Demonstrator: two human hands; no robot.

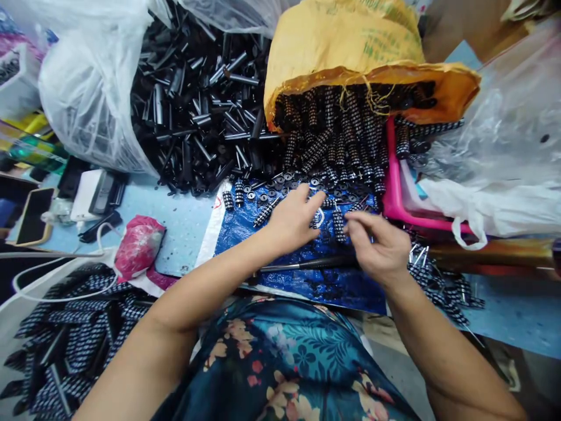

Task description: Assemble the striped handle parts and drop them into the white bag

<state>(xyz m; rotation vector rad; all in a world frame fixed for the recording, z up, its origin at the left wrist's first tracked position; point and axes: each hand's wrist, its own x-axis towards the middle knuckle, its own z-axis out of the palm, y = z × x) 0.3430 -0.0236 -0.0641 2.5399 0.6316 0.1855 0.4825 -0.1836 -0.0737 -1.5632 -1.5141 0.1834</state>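
Note:
My left hand (298,217) reaches over a blue plastic sheet (232,240), its fingers apart above small dark washers (314,182). My right hand (377,241) is to the right of it, thumb and forefinger drawn together in a pinch. At those fingertips a short black-and-white checked cylinder (339,225) shows, with a thin pin at its top; whether it is gripped or only touched is unclear. Below both hands lies a long tool with a dark handle (326,262) and a metal shaft. Another checked cylinder (265,213) rests beside my left wrist.
Black tubes (193,111) spill from a white plastic bag (94,88) at back left. An orange sack (346,41) opens onto many checked cylinders (318,149). A pink frame (397,193) stands at right, more checked pieces (79,333) at lower left, a phone (35,216) far left.

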